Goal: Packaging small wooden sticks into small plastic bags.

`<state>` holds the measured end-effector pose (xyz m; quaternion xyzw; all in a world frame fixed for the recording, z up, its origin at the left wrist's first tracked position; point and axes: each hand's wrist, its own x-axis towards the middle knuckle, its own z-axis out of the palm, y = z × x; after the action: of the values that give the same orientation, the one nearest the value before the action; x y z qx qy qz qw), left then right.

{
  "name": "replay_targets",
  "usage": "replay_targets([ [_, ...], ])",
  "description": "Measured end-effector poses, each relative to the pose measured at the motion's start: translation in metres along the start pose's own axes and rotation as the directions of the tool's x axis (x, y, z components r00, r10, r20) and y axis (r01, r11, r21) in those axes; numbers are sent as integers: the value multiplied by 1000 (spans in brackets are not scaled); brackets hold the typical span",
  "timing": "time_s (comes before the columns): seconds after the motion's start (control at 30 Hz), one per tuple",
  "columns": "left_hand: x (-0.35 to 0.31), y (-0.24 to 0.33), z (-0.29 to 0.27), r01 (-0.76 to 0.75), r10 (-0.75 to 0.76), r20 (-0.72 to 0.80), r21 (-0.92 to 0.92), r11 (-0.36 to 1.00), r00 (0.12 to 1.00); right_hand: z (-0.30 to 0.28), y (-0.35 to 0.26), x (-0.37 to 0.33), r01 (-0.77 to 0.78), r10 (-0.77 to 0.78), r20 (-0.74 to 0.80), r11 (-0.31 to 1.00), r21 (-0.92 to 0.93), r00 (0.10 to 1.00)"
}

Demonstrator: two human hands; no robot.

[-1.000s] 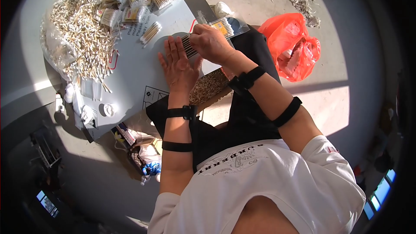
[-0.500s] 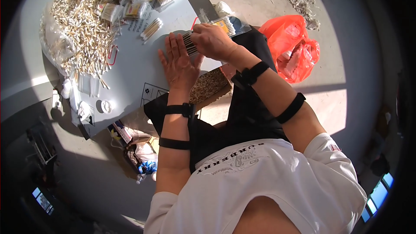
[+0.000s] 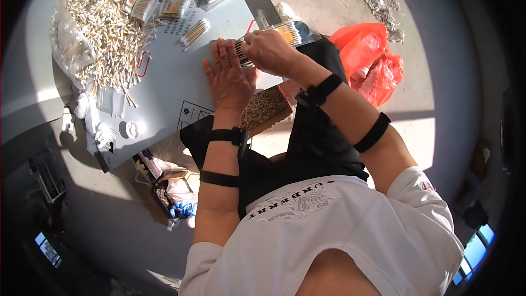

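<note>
Two hands work at the grey table [image 3: 164,85]. The left hand [image 3: 230,77] lies flat and open on the table top, fingers spread. The right hand [image 3: 268,50] is closed around a bundle of cotton swabs [image 3: 244,50], pressing it against the left hand's fingertips. A big loose pile of swabs [image 3: 101,33] sits well apart. An orange bag [image 3: 372,60] lies on the floor.

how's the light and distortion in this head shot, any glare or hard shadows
Head view: hard sunlight rakes in, bleaching the floor in bright patches and casting dark, sharp-edged shadows beside the grey board; the red plastic bag glows saturated; the fisheye bends the board's edges and leaves a black rim; the left hand and right hand look sharp, without motion blur.
</note>
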<state>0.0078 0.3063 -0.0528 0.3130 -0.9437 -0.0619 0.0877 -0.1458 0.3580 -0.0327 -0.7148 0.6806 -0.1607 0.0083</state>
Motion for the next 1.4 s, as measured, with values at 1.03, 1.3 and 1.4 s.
replay_targets([
  [1.03, -1, -2, 1, -5, 4, -19, -56, 998, 1000, -8, -2, 8, -158, 115, 174, 953, 258, 978],
  [1.3, -2, -2, 1, 3, -3, 6, -23, 1000, 1000, 2, 0, 6, -127, 98, 106, 941, 312, 989],
  [1.4, -3, -1, -1, 12, -11, 26, -51, 999, 1000, 1, -1, 6, -126, 100, 93, 932, 339, 991],
])
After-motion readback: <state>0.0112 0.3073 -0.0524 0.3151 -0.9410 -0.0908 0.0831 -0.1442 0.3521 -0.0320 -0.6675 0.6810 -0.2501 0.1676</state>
